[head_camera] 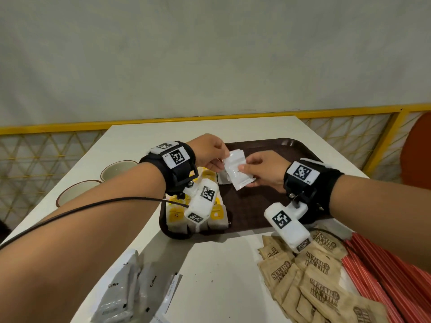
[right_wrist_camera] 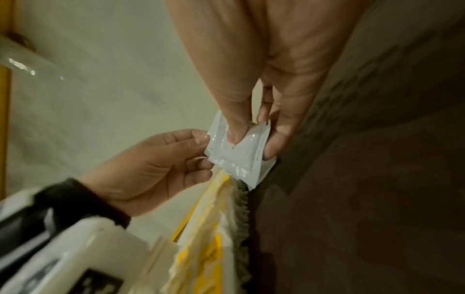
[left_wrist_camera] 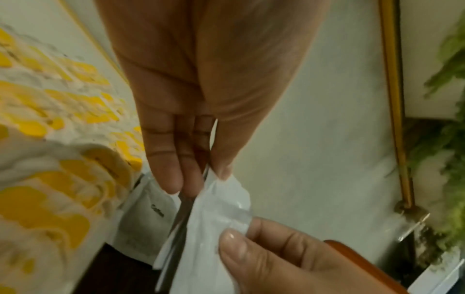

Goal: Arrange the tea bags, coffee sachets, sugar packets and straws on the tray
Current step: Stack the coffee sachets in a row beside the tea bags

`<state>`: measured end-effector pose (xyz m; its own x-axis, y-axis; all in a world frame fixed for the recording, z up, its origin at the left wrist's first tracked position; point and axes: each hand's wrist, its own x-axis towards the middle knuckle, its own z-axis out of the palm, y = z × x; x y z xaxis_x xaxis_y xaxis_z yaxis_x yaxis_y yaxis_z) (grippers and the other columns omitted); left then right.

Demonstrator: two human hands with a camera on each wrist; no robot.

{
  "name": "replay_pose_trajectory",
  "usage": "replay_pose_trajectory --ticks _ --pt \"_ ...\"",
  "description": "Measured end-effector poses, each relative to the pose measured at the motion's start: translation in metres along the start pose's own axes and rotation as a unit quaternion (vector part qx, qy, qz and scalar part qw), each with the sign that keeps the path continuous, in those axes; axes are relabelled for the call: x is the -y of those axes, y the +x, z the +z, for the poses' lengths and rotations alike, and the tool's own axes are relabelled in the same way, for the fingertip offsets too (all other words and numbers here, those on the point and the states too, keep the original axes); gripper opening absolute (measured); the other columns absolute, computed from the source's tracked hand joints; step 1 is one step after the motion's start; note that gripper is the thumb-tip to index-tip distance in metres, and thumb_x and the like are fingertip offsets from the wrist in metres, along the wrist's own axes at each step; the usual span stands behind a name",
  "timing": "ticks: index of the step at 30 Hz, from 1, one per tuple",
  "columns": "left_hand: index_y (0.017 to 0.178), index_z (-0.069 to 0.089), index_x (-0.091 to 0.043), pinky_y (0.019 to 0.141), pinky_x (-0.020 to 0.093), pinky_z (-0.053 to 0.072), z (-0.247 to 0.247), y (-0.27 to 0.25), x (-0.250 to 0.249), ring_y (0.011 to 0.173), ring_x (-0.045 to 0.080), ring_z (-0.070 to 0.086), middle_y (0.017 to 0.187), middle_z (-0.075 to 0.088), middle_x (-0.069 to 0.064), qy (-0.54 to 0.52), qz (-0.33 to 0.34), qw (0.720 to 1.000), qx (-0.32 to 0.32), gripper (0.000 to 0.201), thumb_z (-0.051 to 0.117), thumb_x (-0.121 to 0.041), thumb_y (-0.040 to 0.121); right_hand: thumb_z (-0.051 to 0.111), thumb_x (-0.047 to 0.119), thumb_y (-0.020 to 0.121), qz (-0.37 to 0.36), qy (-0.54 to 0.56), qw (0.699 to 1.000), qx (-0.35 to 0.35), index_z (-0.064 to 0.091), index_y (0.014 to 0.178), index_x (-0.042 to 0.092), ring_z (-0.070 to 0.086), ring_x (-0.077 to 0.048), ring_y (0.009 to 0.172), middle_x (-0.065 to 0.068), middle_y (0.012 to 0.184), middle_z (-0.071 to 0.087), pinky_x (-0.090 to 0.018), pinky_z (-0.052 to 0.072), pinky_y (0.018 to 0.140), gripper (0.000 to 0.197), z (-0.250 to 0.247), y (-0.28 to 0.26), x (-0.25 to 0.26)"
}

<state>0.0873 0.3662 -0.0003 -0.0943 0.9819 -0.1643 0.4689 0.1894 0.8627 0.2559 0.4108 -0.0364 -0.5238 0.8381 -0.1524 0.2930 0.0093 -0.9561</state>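
**Passing coffee sachets over the tray**

Both my hands pinch the same small stack of white coffee sachets (head_camera: 236,169), held in the air above the brown tray (head_camera: 261,206): my left hand (head_camera: 211,151) grips its far edge between thumb and fingertips, my right hand (head_camera: 265,170) clamps the near edge. Tea bags (head_camera: 198,220) already stand in a row along the tray's left side, and another sachet lies just beside them. I judge the step goes best by squaring the stack, then laying it flat next to that row. More sachets (head_camera: 130,297), sugar packets (head_camera: 312,278) and red straws (head_camera: 391,280) wait on the counter (head_camera: 221,271).
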Motion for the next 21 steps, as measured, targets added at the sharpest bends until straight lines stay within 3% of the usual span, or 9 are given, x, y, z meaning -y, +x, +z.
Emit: replay_pose_trajectory --ticks 2,5,8,10,15,18,21 --pt "0.085 0.059 -0.007 0.06 0.02 0.056 0.001 0.008 0.0 0.065 0.014 0.062 0.076 0.061 0.01 0.074 -0.009 0.997 0.019 0.01 0.054 -0.003 0.093 0.066 0.009 0.087 -0.006 -0.06 0.998 -0.016 0.064 0.091 0.002 0.063 -0.017 0.071 -0.008 0.079 0.062 -0.033 0.058 0.068 0.008 0.0 0.004 -0.008" --pt "0.084 0.06 -0.009 0.058 0.018 0.056 0.001 0.019 0.0 0.064 0.011 0.062 0.075 0.062 0.008 0.15 -0.014 0.988 0.03 0.008 0.06 -0.002 0.09 0.073 0.016 0.083 -0.025 -0.176 0.983 -0.039 0.068 0.094 0.007 0.058 -0.012 0.066 0.0 0.073 0.059 -0.025 0.052 0.062 0.016 -0.002 0.011 -0.014" --pt "0.081 0.063 -0.01 0.065 0.024 0.056 0.001 0.029 0.002 0.059 0.011 0.061 0.071 0.063 0.007 0.198 -0.032 0.98 0.017 0.008 0.063 -0.007 0.089 0.077 0.019 0.079 -0.034 -0.242 0.969 -0.043 0.065 0.091 0.016 0.057 -0.012 0.072 0.004 0.075 0.059 -0.024 0.05 0.068 0.017 -0.004 0.016 -0.015" --pt "0.085 0.067 -0.007 0.068 0.025 0.055 0.004 0.032 0.002 0.059 0.012 0.06 0.069 0.064 0.006 0.222 -0.036 0.974 0.007 0.004 0.065 -0.009 0.087 0.078 0.017 0.077 -0.025 -0.238 0.97 -0.04 0.066 0.091 0.014 0.06 -0.014 0.075 0.001 0.079 0.063 -0.028 0.052 0.072 0.019 -0.005 0.019 -0.016" --pt "0.099 0.072 -0.005 0.063 0.014 0.043 0.005 0.038 0.004 0.076 0.014 0.058 0.087 0.067 0.004 0.343 -0.008 0.939 0.009 0.019 0.071 -0.015 0.083 0.079 0.01 0.076 -0.002 -0.192 0.981 -0.037 0.062 0.087 0.011 0.058 -0.016 0.062 -0.006 0.069 0.063 -0.024 0.052 0.058 0.02 -0.006 0.025 -0.017" --pt "0.103 0.072 -0.007 0.066 0.016 0.044 0.003 0.041 0.006 0.082 0.013 0.058 0.1 0.07 0.006 0.364 -0.001 0.931 0.013 0.02 0.069 -0.013 0.084 0.075 0.004 0.079 0.011 -0.148 0.989 -0.025 0.061 0.091 0.006 0.059 -0.016 0.06 -0.01 0.068 0.063 -0.024 0.054 0.058 0.018 -0.008 0.027 -0.014" --pt "0.1 0.073 -0.009 0.071 0.019 0.046 0.002 0.043 0.006 0.082 0.011 0.058 0.097 0.07 0.003 0.375 0.013 0.927 0.007 0.018 0.069 -0.015 0.084 0.074 0.006 0.08 0.01 -0.151 0.988 -0.015 0.061 0.087 0.007 0.058 -0.014 0.058 -0.009 0.068 0.062 -0.022 0.053 0.056 0.015 -0.006 0.031 -0.011"
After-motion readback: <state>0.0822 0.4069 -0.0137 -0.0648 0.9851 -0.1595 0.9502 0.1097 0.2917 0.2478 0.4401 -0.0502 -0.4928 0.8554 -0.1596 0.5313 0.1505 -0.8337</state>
